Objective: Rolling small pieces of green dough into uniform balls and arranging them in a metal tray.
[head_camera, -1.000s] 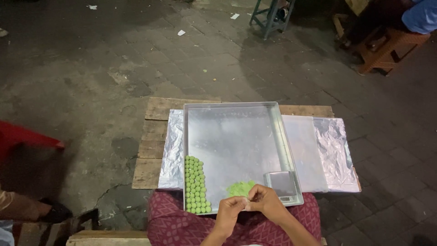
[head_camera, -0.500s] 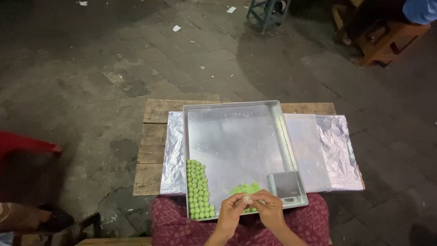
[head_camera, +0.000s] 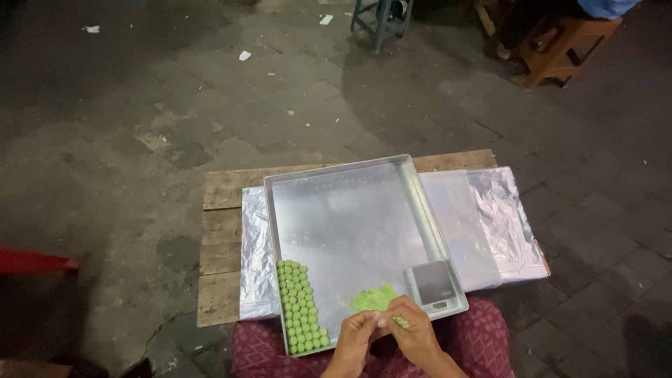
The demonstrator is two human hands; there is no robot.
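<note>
Fingertips of the left hand (head_camera: 355, 334) and right hand (head_camera: 409, 329) meet, pinching a small green dough bit (head_camera: 400, 322) whose axis cannot be told. It sits over the metal tray's (head_camera: 350, 210) near edge, beside a green dough lump (head_camera: 374, 299), rows of green balls (head_camera: 299, 306) and a small scale (head_camera: 432, 283).

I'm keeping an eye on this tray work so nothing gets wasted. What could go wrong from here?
The metal tray overhangs the wooden board onto the person's lap, so a knee shift could tip it and roll the green balls. The left hand and right hand pinch a green bit right at the tray's near rim; it could drop outside. The small scale sits close and might get smeared.
</note>
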